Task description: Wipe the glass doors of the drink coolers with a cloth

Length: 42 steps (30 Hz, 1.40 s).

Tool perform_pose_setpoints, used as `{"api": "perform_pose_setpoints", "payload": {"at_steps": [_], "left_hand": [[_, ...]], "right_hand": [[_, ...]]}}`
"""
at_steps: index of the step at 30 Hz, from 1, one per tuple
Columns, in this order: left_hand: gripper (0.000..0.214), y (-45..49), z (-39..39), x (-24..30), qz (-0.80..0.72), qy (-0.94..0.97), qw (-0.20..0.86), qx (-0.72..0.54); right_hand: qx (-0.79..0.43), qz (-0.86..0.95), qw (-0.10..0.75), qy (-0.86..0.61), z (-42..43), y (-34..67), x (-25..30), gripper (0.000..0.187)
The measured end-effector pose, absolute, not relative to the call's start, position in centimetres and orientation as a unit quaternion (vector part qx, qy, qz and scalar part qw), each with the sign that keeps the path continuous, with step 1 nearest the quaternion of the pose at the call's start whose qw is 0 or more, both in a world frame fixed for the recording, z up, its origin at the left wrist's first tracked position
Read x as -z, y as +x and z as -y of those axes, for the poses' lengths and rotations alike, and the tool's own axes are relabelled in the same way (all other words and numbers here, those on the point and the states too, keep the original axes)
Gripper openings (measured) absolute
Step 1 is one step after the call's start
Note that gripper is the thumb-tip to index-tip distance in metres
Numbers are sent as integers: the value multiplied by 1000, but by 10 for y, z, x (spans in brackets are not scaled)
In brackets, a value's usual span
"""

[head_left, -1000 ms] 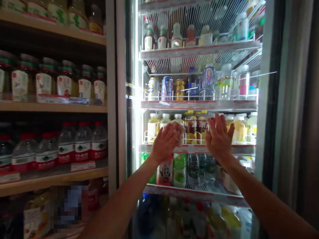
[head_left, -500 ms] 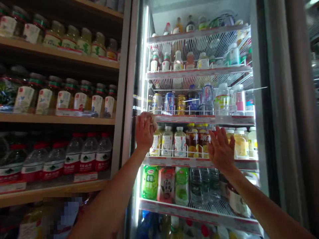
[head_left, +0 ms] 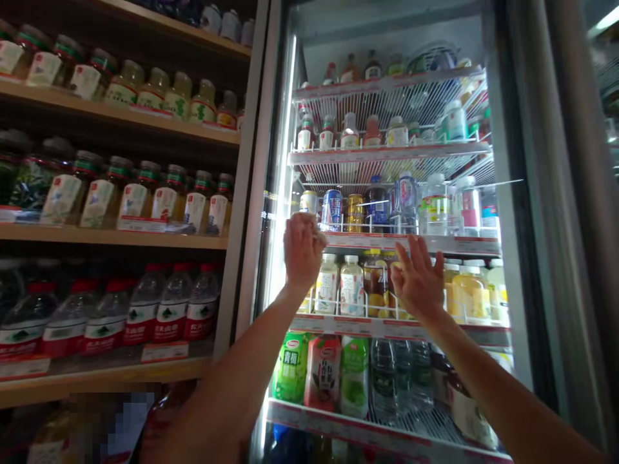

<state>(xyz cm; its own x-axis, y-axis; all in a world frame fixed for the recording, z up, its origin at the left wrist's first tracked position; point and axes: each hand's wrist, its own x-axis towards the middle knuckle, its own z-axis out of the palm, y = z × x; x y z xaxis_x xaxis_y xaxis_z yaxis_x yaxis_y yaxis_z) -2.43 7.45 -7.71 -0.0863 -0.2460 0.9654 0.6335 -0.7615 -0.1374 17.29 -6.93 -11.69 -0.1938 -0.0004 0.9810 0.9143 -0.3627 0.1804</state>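
Observation:
My left hand (head_left: pixel 302 254) is closed on a crumpled pale cloth (head_left: pixel 317 228), which shows only past its fingertips. It is held up against the glass door of a lit drinks fridge, at the level of the shelf edge (head_left: pixel 358 241) under the cans. Farther right, my right hand (head_left: pixel 418 278) has its fingers spread and holds nothing. Its palm faces the same glass, in front of yellow-capped bottles (head_left: pixel 375 278); I cannot tell whether it touches. Between the hands stand white-capped labelled bottles (head_left: pixel 351 287) behind the glass.
A blue can (head_left: pixel 332 209) and other drinks line the shelf above. Green and red cartons (head_left: pixel 322 372) sit lower down. To the left, wooden shelves (head_left: pixel 116 235) carry jars and red-capped water bottles (head_left: pixel 167 303). A dark door frame (head_left: pixel 536 225) runs along the right.
My left hand has moved right across the glass with the cloth. The right hand has shifted slightly up and left, still spread. The view has tilted a little.

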Motion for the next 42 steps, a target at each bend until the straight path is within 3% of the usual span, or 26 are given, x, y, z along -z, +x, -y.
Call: {"api": "perform_pose_setpoints", "payload": {"at_steps": [5, 10, 12, 17, 23, 29, 35, 42], "left_hand": [[40, -6, -61, 83, 29, -703, 402, 587], [43, -28, -80, 69, 165, -600, 288, 728], [44, -18, -74, 70, 153, -597, 294, 731], [41, -4, -57, 71, 16, -718, 410, 562], [44, -36, -76, 58, 168, -636, 299, 692], [41, -20, -63, 75, 46, -737, 374, 560], [45, -62, -93, 67, 250, -582, 213, 744], [43, -41, -76, 82, 133, -696, 271, 652]], "right_hand": [[630, 444, 358, -528, 71, 175, 116, 55], [627, 438, 357, -536, 70, 173, 116, 52], [628, 437, 361, -533, 70, 173, 117, 52], [631, 443, 358, -527, 71, 175, 116, 52], [625, 439, 355, -539, 72, 172, 117, 53], [624, 444, 351, -539, 74, 173, 116, 50], [626, 441, 355, -537, 73, 173, 117, 53], [619, 447, 365, -533, 75, 174, 116, 48]]}}
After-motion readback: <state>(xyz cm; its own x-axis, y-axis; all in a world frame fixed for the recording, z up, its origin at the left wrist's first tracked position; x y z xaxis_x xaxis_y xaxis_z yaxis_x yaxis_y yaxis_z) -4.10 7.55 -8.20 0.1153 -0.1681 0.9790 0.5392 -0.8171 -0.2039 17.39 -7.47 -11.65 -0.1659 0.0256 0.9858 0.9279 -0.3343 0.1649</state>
